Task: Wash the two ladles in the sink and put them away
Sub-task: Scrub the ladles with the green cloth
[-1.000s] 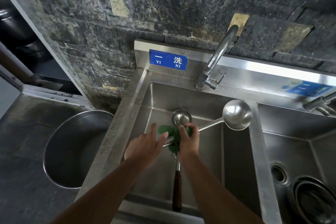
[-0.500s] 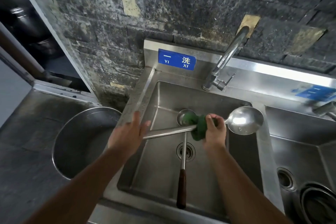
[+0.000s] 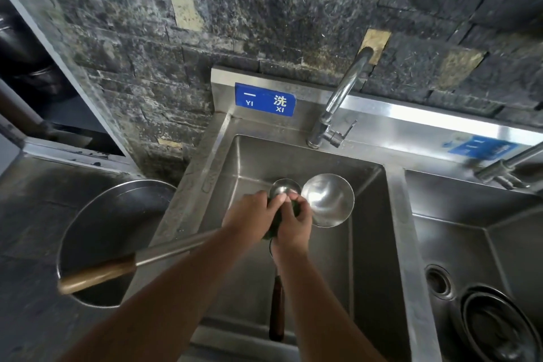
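A dark, mottled stone-brick wall (image 3: 264,17) with a few pale patches rises beyond the hands. At its foot runs a steel backsplash carrying a blue sign (image 3: 265,99) and a curved faucet (image 3: 342,97). Left of the hands lies a dark grey surface (image 3: 26,214) with a large round metal basin (image 3: 117,241) set against it. Farther left, a dim opening (image 3: 35,73) shows shadowed vessels.

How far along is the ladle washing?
Nothing looks finished. In hand: both hands, left and right, work a green scrubber on the big ladle over the sink. The small ladle lies in the basin, unwashed as far as shows. Neither is put away.
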The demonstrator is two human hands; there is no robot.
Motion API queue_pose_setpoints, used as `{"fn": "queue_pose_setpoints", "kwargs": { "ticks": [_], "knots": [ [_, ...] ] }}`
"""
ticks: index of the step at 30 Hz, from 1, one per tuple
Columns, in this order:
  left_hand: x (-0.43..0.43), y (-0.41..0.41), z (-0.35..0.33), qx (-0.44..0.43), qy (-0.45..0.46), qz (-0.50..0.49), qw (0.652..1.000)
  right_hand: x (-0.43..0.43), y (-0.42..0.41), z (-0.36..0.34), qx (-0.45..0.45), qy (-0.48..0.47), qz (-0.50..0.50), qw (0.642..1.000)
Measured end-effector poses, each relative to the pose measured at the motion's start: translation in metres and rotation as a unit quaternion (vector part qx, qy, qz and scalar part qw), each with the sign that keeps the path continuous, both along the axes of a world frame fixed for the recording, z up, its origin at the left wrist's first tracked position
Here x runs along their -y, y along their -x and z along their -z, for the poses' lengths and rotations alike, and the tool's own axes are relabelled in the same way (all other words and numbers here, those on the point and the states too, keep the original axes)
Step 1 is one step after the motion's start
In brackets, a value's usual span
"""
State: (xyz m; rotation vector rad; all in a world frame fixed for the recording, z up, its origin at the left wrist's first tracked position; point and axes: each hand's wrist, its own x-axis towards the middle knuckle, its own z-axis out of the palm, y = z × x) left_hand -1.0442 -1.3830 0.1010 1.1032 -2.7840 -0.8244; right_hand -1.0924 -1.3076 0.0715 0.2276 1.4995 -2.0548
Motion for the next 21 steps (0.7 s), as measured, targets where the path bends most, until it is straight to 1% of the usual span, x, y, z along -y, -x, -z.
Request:
{"fn": "queue_pose_setpoints", "kwargs": {
  "ticks": [4, 5, 6, 8, 9, 10, 12, 14, 15, 16, 17, 18, 19, 21],
  "knots": [
    [0.010, -0.008, 0.011, 0.024, -0.045, 0.027, 0.998, -0.024, 0.015, -0.004, 0.022, -0.032, -0.090, 0.995],
    [0.014, -0.012, 0.014, 0.026, -0.054, 0.036, 0.998, -0.033, 0.020, -0.005, 0.006, -0.059, -0.109, 0.992],
    [0.017, -0.016, 0.016, 0.026, -0.067, 0.044, 0.996, -0.042, 0.025, -0.006, -0.034, -0.101, -0.126, 0.986],
    [0.025, -0.024, 0.019, 0.030, -0.084, 0.064, 0.994, -0.062, 0.037, -0.015, -0.118, -0.190, -0.146, 0.964],
    [0.029, -0.028, 0.020, 0.034, -0.084, 0.068, 0.994, -0.070, 0.044, -0.021, -0.135, -0.219, -0.145, 0.955],
    [0.032, -0.032, 0.023, 0.038, -0.086, 0.063, 0.994, -0.076, 0.051, -0.029, -0.142, -0.231, -0.131, 0.954],
    [0.034, -0.037, 0.024, 0.044, -0.084, 0.046, 0.994, -0.084, 0.066, -0.040, -0.143, -0.211, -0.098, 0.962],
    [0.028, -0.037, 0.022, 0.047, -0.078, 0.052, 0.994, -0.081, 0.076, -0.042, -0.165, -0.214, -0.117, 0.956],
    [0.023, -0.037, 0.020, 0.043, -0.081, 0.063, 0.994, -0.075, 0.077, -0.040, -0.196, -0.251, -0.147, 0.936],
    [0.018, -0.036, 0.017, 0.039, -0.087, 0.074, 0.993, -0.070, 0.077, -0.035, -0.240, -0.296, -0.175, 0.908],
    [0.012, -0.034, 0.014, 0.038, -0.091, 0.087, 0.991, -0.065, 0.076, -0.027, -0.279, -0.331, -0.189, 0.882],
    [0.006, -0.033, 0.012, 0.041, -0.088, 0.099, 0.990, -0.061, 0.075, -0.020, -0.308, -0.345, -0.186, 0.867],
    [0.000, -0.031, 0.009, 0.047, -0.075, 0.110, 0.990, -0.056, 0.072, -0.015, -0.321, -0.339, -0.171, 0.868],
    [-0.008, -0.030, 0.007, 0.059, -0.039, 0.118, 0.990, -0.048, 0.067, -0.008, -0.296, -0.295, -0.141, 0.898]
  ]
}}
